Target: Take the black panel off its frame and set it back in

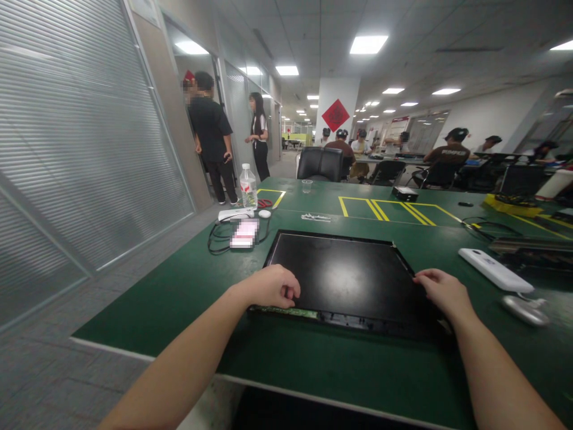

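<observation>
A flat black display panel point(344, 275) in a thin dark frame lies on the green table in front of me. Along its near left edge a strip of green circuit board point(295, 312) shows. My left hand point(274, 286) is over the panel's left side, fingers curled in towards the thumb, with nothing visible between them. At the right edge, my right hand point(443, 291) pinches the panel's border between thumb and fingertips. The panel's lower right corner is dark and partly hidden by that hand.
On the left stand a water bottle point(248, 186), a phone point(244, 233) with cables and red-handled scissors point(264, 203). A white power bank point(495, 270) and a silver mouse-shaped object point(524, 310) lie right. Beyond are a plastic cup point(307, 186), yellow tape outlines and several people.
</observation>
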Available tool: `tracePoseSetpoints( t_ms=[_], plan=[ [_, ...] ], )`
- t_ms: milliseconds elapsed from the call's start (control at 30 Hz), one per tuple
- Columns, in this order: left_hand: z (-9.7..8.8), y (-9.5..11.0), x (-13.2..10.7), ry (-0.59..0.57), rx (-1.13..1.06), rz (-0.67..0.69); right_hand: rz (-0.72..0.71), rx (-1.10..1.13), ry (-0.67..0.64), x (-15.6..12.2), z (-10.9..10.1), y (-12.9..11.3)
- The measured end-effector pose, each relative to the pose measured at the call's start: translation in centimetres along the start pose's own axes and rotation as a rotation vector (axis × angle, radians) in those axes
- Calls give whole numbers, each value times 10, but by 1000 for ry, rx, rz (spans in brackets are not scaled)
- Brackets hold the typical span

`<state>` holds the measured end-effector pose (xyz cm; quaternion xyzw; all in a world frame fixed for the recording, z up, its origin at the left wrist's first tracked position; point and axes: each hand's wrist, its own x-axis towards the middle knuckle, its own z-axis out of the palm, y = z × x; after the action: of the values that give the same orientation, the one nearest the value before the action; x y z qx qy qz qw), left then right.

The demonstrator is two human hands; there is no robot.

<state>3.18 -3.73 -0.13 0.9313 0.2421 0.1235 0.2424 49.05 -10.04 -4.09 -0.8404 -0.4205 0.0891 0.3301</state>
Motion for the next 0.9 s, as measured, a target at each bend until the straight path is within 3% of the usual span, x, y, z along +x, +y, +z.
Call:
tracePoseSetpoints(
  t_ms=[900],
  plan=[
    [3,2,1,7,-5,10,23,-15,-25,0,-1,-2]
  ],
)
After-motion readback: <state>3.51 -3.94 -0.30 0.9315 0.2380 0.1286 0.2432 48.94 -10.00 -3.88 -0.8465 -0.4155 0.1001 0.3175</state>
